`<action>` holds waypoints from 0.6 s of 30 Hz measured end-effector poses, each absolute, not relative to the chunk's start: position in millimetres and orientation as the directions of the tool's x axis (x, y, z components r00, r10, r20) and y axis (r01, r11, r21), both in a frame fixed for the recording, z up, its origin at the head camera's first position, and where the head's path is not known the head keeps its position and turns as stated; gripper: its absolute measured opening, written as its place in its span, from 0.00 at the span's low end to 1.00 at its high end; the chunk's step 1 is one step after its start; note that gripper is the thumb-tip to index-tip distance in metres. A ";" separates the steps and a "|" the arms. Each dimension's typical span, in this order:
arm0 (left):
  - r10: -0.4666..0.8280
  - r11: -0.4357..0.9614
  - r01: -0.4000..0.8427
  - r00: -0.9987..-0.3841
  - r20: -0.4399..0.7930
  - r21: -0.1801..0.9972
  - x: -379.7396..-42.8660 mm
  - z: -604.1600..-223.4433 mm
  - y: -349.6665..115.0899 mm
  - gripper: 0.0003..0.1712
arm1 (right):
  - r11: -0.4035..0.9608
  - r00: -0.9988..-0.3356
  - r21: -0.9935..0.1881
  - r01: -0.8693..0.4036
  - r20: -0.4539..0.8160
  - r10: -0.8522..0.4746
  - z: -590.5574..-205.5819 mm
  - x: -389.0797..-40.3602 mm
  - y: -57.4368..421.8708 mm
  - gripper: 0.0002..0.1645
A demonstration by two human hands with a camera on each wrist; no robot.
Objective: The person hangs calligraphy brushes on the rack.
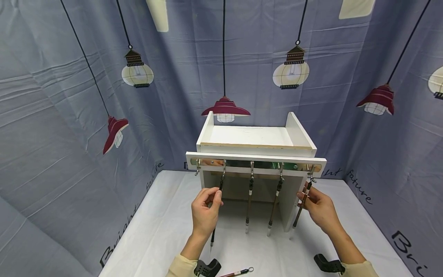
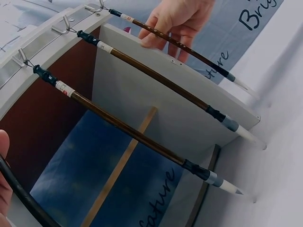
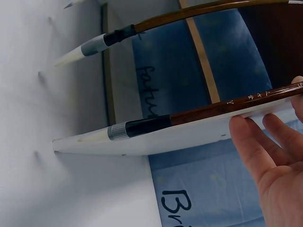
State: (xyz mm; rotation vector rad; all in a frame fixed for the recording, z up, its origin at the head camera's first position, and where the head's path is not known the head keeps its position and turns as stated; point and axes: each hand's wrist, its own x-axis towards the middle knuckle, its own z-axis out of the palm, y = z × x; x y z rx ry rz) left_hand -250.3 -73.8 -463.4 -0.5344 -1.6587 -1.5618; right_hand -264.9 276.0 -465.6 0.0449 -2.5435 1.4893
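Observation:
My left hand (image 1: 205, 211) pinches the upper end of a black-handled calligraphy brush (image 1: 212, 235), which hangs below a hook at the rack's left; its black handle (image 2: 23, 198) crosses the corner of the left wrist view. At the far right, my right hand (image 1: 320, 209) is at a brown calligraphy brush (image 1: 302, 206) on its hook. The fingers (image 3: 251, 146) lie loosely bent behind and beside this handle. Between the hands, two more brown brushes (image 1: 249, 204) (image 1: 275, 204) hang tips down. All hang from the hook rail (image 1: 238, 163) of a white wooden rack (image 1: 256, 150).
Another calligraphy brush (image 1: 238, 272) with a ring at its end lies on the white table (image 1: 138, 231) near the front edge. An unused hook (image 1: 197, 166) is at the rail's left end. Patterned grey-blue curtain (image 1: 173, 77) surrounds the table behind and at the sides.

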 end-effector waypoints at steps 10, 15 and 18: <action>-0.191 0.141 0.711 -0.663 0.724 0.689 -250.0 -462.3 -73.2 0.05 | 0.495 -0.982 -0.861 -0.116 0.173 0.070 -465.0 -264.5 276.0 0.37; -0.189 0.132 0.684 -0.693 0.696 0.717 -250.8 -462.1 -73.6 0.08 | 0.494 -0.984 -0.863 -0.106 0.161 0.070 -464.9 -264.2 276.4 0.37; -0.194 0.130 0.676 -0.700 0.687 0.725 -251.9 -462.7 -73.3 0.08 | 0.492 -0.985 -0.865 -0.101 0.156 0.072 -465.1 -264.4 276.7 0.38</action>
